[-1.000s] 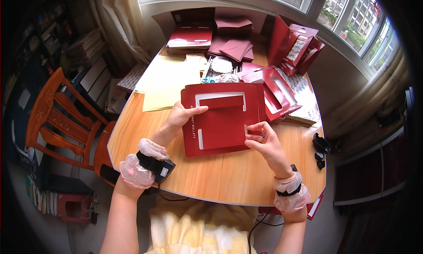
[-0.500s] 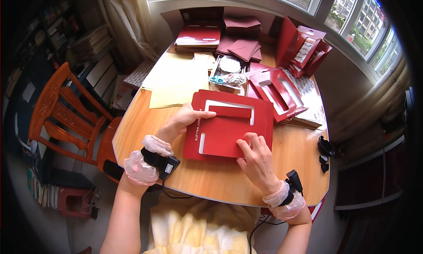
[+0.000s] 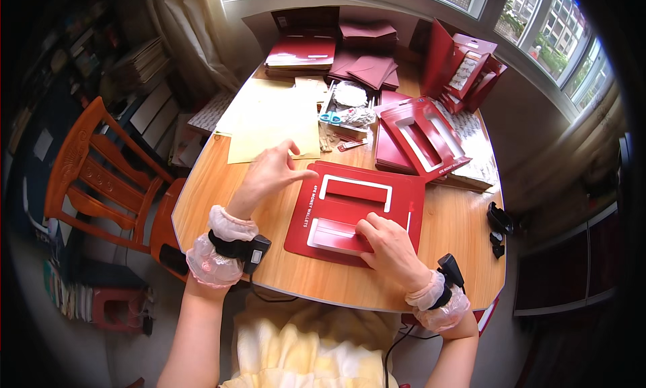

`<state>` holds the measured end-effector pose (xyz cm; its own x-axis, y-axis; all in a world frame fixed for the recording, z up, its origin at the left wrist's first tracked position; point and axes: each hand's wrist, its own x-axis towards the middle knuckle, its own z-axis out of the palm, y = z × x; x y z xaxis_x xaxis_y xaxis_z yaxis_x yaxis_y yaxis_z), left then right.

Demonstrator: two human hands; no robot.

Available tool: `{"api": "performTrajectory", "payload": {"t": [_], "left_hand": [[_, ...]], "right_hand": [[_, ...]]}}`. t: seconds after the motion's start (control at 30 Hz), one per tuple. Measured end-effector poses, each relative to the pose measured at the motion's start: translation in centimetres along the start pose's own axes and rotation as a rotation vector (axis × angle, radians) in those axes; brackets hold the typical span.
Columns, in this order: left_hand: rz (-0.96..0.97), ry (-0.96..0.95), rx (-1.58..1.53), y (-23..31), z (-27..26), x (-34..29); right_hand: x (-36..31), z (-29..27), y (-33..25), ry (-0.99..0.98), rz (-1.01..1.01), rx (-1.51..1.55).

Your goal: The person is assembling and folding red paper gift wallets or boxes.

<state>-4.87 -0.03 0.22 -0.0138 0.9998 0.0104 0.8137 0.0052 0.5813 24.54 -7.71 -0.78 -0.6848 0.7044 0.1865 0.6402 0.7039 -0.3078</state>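
Observation:
A flat red cardboard sleeve [image 3: 356,214] with white-edged cut-outs lies on the table in front of me. At its lower cut-out a glossy red flap [image 3: 335,234] is raised. My right hand [image 3: 394,251] has its fingers closed on the right end of this flap; the fingertips are partly hidden. Off the sleeve's upper left corner, my left hand [image 3: 266,178] is open, thumb and index finger apart, holding nothing.
Another red sleeve with cut-outs [image 3: 416,156] rests on a stack at the right. Behind are a tray with blue scissors [image 3: 330,118], brown-red envelopes [image 3: 370,72], red folders [image 3: 301,54] and yellow paper [image 3: 272,129]. Small black parts [image 3: 498,220] lie near the right edge.
My left hand has let go of the sleeve and moved up and left. The sleeve now lies lower and slightly right. The lower flap has lifted in my right hand.

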Motion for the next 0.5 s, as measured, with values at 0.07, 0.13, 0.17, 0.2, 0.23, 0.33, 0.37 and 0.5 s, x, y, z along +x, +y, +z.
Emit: {"api": "performTrajectory", "payload": {"t": [0.07,0.13,0.17,0.2,0.23,0.33,0.37,0.5], "left_hand": [[0.102,0.056,0.009,-0.4,0.2,0.3],[0.502,-0.303,-0.3,-0.8,0.3,-0.7],[0.631,-0.493,-0.263,0.8,0.1,-1.3],[0.689,-0.67,-0.302,1.4,0.6,-1.5],[0.696,-0.733,-0.219,2.4,0.9,-1.8],[0.716,-0.794,-0.122,2.3,1.8,-2.6],[0.73,-0.789,-0.107,2.1,2.0,-2.6],[0.685,-0.861,-0.098,2.0,2.1,-2.6]], "right_hand": [[-0.1,0.3,0.1,-0.006,0.018,0.025],[0.2,0.9,0.1,0.003,0.042,0.053],[0.1,0.9,0.1,0.003,0.052,0.053],[0.1,1.0,0.0,0.02,0.047,0.03],[0.1,1.3,-0.2,0.034,0.039,0.01],[0.2,1.6,-2.1,0.003,0.074,0.052],[0.2,1.5,-2.8,-0.015,0.079,0.028],[0.1,1.4,-2.7,-0.03,0.08,0.005]]}}
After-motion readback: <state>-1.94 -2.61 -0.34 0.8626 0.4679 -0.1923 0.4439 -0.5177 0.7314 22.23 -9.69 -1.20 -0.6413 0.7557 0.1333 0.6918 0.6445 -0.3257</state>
